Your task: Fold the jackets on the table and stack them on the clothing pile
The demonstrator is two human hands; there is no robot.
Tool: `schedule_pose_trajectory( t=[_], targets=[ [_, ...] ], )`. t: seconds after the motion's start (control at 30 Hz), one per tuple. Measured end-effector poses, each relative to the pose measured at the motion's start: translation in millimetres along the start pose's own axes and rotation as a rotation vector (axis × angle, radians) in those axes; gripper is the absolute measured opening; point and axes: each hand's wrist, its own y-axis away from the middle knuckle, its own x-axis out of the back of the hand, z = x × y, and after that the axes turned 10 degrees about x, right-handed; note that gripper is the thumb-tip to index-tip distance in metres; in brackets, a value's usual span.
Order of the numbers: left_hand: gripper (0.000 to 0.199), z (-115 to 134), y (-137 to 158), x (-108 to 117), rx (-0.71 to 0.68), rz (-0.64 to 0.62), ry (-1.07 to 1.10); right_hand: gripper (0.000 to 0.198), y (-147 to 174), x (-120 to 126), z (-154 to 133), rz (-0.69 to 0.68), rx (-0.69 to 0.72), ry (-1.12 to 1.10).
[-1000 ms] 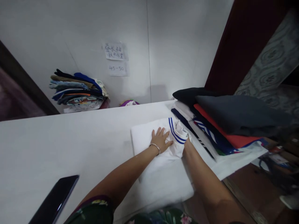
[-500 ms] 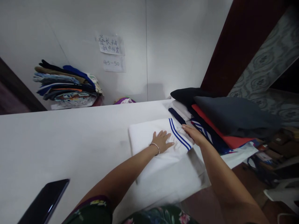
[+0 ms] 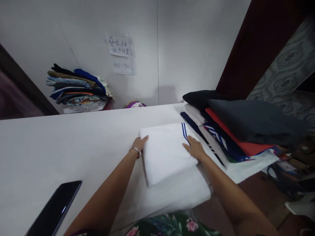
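A folded white garment (image 3: 164, 150) with two blue stripes at its right end lies on a white table, its near edge overlapping a flat whitish piece (image 3: 182, 191). My left hand (image 3: 139, 145), wearing a silver bracelet, is closed at the garment's left edge; the thumb rests on top and the other fingers are mostly hidden. On the striped right side, my right hand (image 3: 195, 148) lies open with fingers spread over the cloth, covering part of the stripes.
A pile of folded clothes (image 3: 236, 121) stands to the right. Another clothes stack (image 3: 80, 88) is beyond the table's back edge at left. A dark phone (image 3: 55, 208) lies at front left. Handwritten paper signs (image 3: 122, 46) hang on the wall.
My left hand has moved from the middle of the garment to its left edge. My right hand has moved from the garment's outer right edge onto its striped part. The striped end now looks folded inward.
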Motion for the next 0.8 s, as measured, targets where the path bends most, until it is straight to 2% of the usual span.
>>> schedule_pose_trajectory(
  t=[0.1,0.2,0.27,0.37,0.53,0.63,0.73,0.8],
  targets=[
    [0.055,2,5,-8,0.035,-0.079,0.081,0.069,0,9,2,-0.002,0.001,-0.024],
    [0.047,7,12,-10,0.024,-0.110,0.186,0.072,2,19,0,0.008,-0.123,-0.024],
    [0.044,10,14,-2,-0.003,-0.100,0.249,0.075,5,20,-7,-0.015,-0.164,-0.023],
    [0.042,4,12,22,-0.024,-0.068,0.291,0.074,14,7,-28,-0.052,-0.075,-0.004],
    [0.037,-30,-3,61,0.049,-0.041,0.199,0.069,27,-15,-63,-0.021,0.073,0.132],
    [0.054,-40,-11,69,0.063,-0.018,0.129,0.071,24,-7,-81,0.031,0.126,0.207],
    [0.082,-30,-11,68,-0.056,0.093,-0.084,0.071,9,11,-111,0.123,0.275,0.203],
    [0.083,-17,-6,62,-0.223,0.176,-0.317,0.071,-7,19,-134,0.152,0.406,0.178]
  ],
)
